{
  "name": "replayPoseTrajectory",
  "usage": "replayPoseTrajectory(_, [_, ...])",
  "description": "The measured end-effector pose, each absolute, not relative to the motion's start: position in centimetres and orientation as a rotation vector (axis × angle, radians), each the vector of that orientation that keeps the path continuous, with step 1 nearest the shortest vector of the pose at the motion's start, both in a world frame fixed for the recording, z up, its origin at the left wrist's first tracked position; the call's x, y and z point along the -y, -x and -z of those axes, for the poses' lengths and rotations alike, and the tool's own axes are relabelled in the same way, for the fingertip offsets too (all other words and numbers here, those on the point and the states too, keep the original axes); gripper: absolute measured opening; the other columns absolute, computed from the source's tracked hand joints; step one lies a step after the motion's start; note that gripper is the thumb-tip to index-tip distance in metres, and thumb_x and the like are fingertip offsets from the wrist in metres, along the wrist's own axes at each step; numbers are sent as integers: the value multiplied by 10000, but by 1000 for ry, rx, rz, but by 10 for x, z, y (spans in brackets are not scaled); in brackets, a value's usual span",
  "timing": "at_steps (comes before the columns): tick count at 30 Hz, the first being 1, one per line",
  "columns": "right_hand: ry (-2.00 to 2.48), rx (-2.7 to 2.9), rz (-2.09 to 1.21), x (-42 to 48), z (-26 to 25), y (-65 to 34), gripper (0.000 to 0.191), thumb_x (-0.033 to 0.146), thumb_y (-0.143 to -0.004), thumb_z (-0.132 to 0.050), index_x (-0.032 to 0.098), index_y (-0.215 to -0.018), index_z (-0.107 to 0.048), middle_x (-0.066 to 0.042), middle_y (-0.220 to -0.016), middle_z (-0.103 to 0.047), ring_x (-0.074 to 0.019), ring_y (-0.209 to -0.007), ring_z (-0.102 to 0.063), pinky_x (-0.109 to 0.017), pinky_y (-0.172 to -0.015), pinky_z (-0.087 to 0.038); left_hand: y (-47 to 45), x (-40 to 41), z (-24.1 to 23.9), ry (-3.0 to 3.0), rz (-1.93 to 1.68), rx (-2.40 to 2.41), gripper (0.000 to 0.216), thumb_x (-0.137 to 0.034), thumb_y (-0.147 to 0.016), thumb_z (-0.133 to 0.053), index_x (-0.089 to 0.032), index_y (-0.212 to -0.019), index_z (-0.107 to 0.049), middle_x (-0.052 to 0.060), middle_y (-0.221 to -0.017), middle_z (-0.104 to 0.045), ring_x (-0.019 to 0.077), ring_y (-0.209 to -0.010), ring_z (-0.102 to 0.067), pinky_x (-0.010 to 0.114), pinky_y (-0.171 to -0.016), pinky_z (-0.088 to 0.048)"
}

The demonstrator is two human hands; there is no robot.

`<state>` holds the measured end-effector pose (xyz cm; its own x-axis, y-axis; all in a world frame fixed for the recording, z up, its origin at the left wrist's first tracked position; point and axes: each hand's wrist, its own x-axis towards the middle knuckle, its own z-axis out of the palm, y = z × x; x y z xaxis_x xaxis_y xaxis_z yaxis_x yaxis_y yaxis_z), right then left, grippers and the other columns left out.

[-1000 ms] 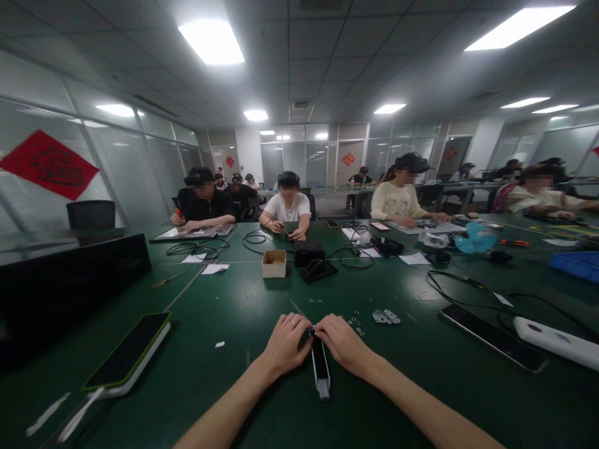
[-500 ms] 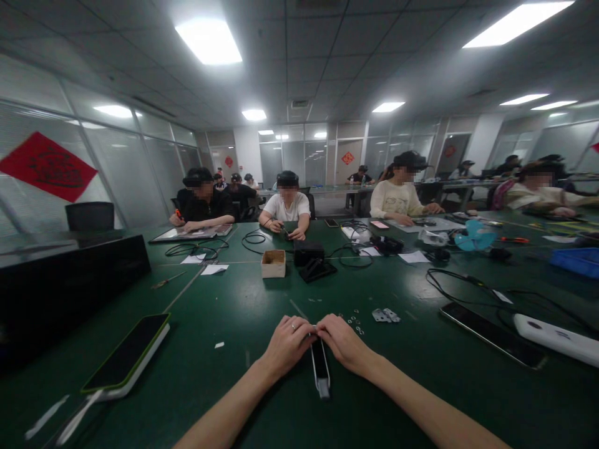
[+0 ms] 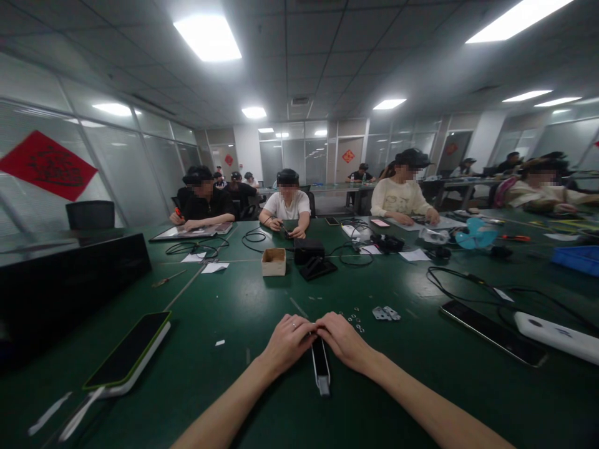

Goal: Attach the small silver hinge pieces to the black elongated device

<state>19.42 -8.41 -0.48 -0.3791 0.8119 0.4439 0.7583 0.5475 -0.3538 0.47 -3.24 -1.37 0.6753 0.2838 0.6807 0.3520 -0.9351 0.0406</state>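
Observation:
A long narrow object (image 3: 320, 360), black along its middle with a silver rim and a grey near end, lies lengthwise on the table in front of me; its exact kind does not show. My left hand (image 3: 291, 338) is closed at its far end from the left, with a ring on one finger. From the right, my right hand (image 3: 340, 337) closes on the same end, and the fingertips of both hands meet there. The fingers hide that far end. Just beyond my right hand lie several small metal rings (image 3: 358, 327) and a flat silver metal plate with holes (image 3: 386, 313).
On the left rest a phone with a green edge (image 3: 128, 352) and a black monitor-like panel (image 3: 70, 293). A small cardboard box (image 3: 274, 262) and a black stand (image 3: 317, 267) are ahead. Right are a dark phone (image 3: 491, 333), a white device (image 3: 559, 337) and cables. Co-workers sit opposite.
Both hands stay at the far end of the narrow object, with hardly any shift. Across the table on the right, a co-worker's hands have moved slightly.

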Motion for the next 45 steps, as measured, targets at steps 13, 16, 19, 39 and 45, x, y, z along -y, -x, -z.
replayPoseTrajectory(13, [1447, 2132, -113, 80, 6, -212, 188, 151, -861, -451, 171, -959, -610, -67, -937, -620, -190, -859, -547, -330, -752, -447, 13, 16, 7, 2910, 890, 931, 57, -192, -787, -590, -179, -835, -619, 19, -799, -640, 158, -750, -581, 269, -692, -444])
replayPoseTrajectory(16, [1467, 2153, -119, 81, 5, -210, 171, 168, -863, -461, 178, -935, -615, -55, -916, -627, -184, -848, -545, -322, -743, -444, 12, 18, 5, 2949, 800, 992, 57, -197, -797, -585, -177, -835, -622, 17, -803, -635, 156, -745, -577, 265, -688, -437])
replayPoseTrajectory(19, [1489, 2164, -132, 81, 3, -209, 171, 188, -879, -456, 181, -938, -616, -48, -923, -631, -175, -846, -549, -312, -738, -445, 11, 19, 3, 2962, 754, 1027, 66, -201, -801, -579, -177, -840, -627, 15, -804, -637, 154, -745, -575, 266, -697, -435])
replayPoseTrajectory(39, [1495, 2149, -146, 81, 4, -208, 161, 197, -890, -471, 174, -919, -628, -56, -899, -639, -182, -845, -555, -335, -749, -461, 10, 16, 12, 2983, 760, 993, 73, -176, -828, -591, -195, -876, -642, -5, -827, -661, 146, -769, -609, 261, -726, -452])
replayPoseTrajectory(45, [1486, 2143, -179, 80, 5, -209, 178, 212, -904, -460, 175, -945, -629, -52, -919, -644, -183, -865, -555, -337, -764, -458, 9, 14, 16, 2967, 724, 953, 122, -233, -894, -549, -202, -949, -654, 6, -876, -671, 148, -792, -615, 264, -729, -454])
